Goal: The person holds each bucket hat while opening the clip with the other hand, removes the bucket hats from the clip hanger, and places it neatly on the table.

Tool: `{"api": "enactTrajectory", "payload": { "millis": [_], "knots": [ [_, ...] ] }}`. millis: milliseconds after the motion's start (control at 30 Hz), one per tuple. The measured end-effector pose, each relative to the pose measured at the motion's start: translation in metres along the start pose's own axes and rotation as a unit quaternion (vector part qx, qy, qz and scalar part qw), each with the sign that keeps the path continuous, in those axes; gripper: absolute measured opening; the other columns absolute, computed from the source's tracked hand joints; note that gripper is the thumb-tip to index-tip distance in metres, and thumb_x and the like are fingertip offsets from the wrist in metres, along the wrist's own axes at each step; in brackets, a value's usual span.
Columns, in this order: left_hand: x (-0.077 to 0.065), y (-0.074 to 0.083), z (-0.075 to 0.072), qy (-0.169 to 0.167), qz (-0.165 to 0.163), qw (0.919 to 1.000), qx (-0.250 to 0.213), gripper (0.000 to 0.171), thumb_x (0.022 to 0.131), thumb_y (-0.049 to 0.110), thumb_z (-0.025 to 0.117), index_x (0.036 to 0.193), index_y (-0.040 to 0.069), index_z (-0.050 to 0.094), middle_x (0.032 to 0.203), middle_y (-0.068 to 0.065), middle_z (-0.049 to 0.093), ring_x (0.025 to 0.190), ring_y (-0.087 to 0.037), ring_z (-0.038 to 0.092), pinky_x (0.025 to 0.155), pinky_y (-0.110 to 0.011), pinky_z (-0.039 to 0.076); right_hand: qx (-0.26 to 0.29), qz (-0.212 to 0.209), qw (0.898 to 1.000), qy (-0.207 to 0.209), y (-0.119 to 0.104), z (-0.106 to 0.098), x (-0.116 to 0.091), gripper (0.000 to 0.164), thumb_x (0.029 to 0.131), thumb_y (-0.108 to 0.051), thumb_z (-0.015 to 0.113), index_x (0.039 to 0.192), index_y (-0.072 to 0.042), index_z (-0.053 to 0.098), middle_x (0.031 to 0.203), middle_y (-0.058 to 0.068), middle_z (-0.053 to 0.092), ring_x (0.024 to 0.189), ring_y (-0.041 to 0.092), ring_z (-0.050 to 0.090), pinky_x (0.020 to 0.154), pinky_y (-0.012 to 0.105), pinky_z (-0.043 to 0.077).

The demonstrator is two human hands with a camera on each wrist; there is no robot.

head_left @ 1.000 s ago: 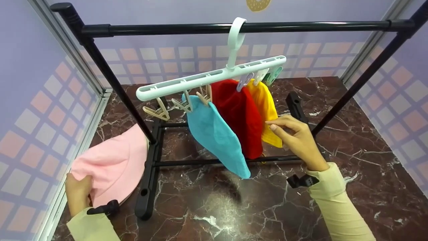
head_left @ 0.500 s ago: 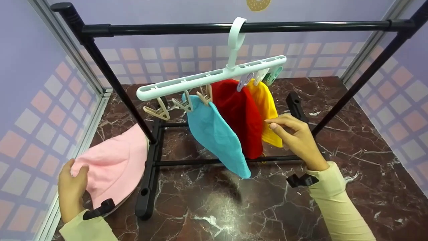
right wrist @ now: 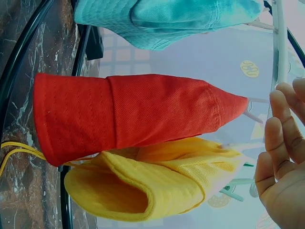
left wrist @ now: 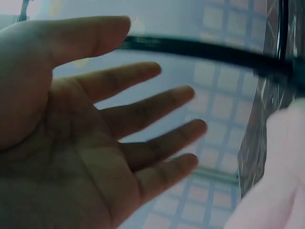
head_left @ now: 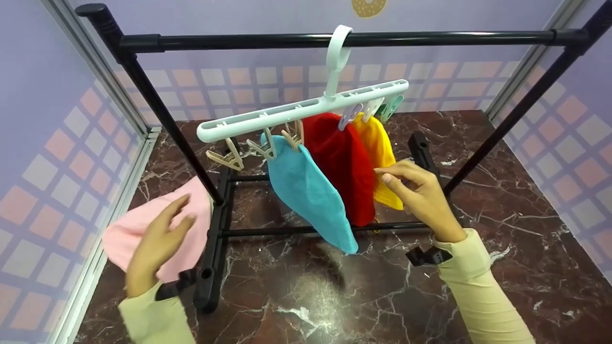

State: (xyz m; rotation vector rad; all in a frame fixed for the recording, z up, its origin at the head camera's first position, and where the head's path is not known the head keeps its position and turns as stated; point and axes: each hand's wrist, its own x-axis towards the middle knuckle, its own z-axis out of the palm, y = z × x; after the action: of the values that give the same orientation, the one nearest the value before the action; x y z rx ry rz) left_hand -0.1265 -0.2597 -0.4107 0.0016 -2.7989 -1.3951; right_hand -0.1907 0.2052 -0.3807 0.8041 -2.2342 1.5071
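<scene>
My left hand (head_left: 160,239) is raised over the pink bucket hat (head_left: 129,234), its fingers spread and holding nothing; in the left wrist view the bare palm shows. The hat lies on the floor at the left, partly covered by that hand. My right hand (head_left: 420,196) holds nothing, with fingers loosely bent beside the red hat (head_left: 334,167) and the yellow hat (head_left: 377,148). Clips on a pale hanger (head_left: 296,112) hold up both of these and a blue hat (head_left: 306,191). The beige clip (head_left: 229,155) at the hanger's left end has no hat in it.
A black rack with a top bar (head_left: 239,42) carries the hanger. Its left foot (head_left: 210,277) stands between the pink hat and the middle of the dark marbled surface (head_left: 287,301). Tiled-pattern walls (head_left: 57,191) enclose the sides and back.
My left hand has let go of the pink hat, lifted, and swung right across it with fingers spread. The right hand has barely moved, and the hanging hats look the same.
</scene>
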Motion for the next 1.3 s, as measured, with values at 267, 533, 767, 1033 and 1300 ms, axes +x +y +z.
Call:
{"api": "enactTrajectory", "payload": {
  "millis": [267, 533, 767, 1033, 1300],
  "knots": [
    [0.038, 0.018, 0.037, 0.076, 0.096, 0.9914, -0.048, 0.057, 0.096, 0.022, 0.058, 0.148, 0.009, 0.037, 0.152, -0.017, 0.036, 0.142, -0.035, 0.029, 0.118, -0.050, 0.019, 0.004, -0.017, 1.000, -0.003, -0.005, 0.007, 0.007, 0.020, 0.090, 0.002, 0.061, 0.107, -0.001, 0.072, 0.100, 0.014, 0.069, 0.093, 0.010, 0.060, 0.081, 0.018, 0.046],
    [0.065, 0.035, 0.055, 0.108, 0.146, 0.9813, -0.065, 0.054, 0.094, 0.021, 0.062, 0.142, 0.004, 0.045, 0.147, -0.018, 0.042, 0.139, -0.030, 0.036, 0.116, -0.044, 0.024, 0.004, -0.013, 1.000, -0.005, -0.012, 0.013, 0.013, 0.022, 0.091, 0.002, 0.061, 0.110, -0.001, 0.071, 0.108, 0.009, 0.070, 0.101, 0.012, 0.062, 0.094, 0.021, 0.047],
    [0.078, 0.052, 0.064, 0.095, 0.166, 0.9790, -0.069, 0.054, 0.095, 0.021, 0.060, 0.146, 0.012, 0.042, 0.150, -0.010, 0.041, 0.141, -0.027, 0.034, 0.117, -0.043, 0.023, 0.009, -0.008, 1.000, -0.012, -0.017, 0.018, 0.019, 0.025, 0.091, 0.000, 0.061, 0.113, -0.007, 0.071, 0.111, 0.006, 0.069, 0.105, 0.012, 0.062, 0.094, 0.022, 0.048],
    [0.092, 0.069, 0.071, 0.068, 0.200, 0.9744, -0.076, 0.058, 0.096, 0.021, 0.060, 0.149, 0.014, 0.036, 0.153, -0.009, 0.036, 0.141, -0.028, 0.033, 0.117, -0.046, 0.023, 0.012, -0.006, 1.000, -0.006, -0.026, 0.024, 0.027, 0.024, 0.091, -0.004, 0.063, 0.114, -0.005, 0.070, 0.113, 0.007, 0.068, 0.108, 0.013, 0.061, 0.096, 0.023, 0.047],
    [0.097, 0.086, 0.072, 0.016, 0.180, 0.9818, -0.058, 0.061, 0.097, 0.026, 0.057, 0.152, 0.017, 0.030, 0.159, -0.012, 0.021, 0.148, -0.028, 0.017, 0.119, -0.049, 0.014, -0.005, -0.011, 1.000, -0.017, -0.034, 0.028, 0.034, 0.026, 0.092, -0.008, 0.063, 0.117, -0.006, 0.069, 0.116, 0.003, 0.068, 0.111, 0.014, 0.059, 0.098, 0.024, 0.046]
  ]
}}
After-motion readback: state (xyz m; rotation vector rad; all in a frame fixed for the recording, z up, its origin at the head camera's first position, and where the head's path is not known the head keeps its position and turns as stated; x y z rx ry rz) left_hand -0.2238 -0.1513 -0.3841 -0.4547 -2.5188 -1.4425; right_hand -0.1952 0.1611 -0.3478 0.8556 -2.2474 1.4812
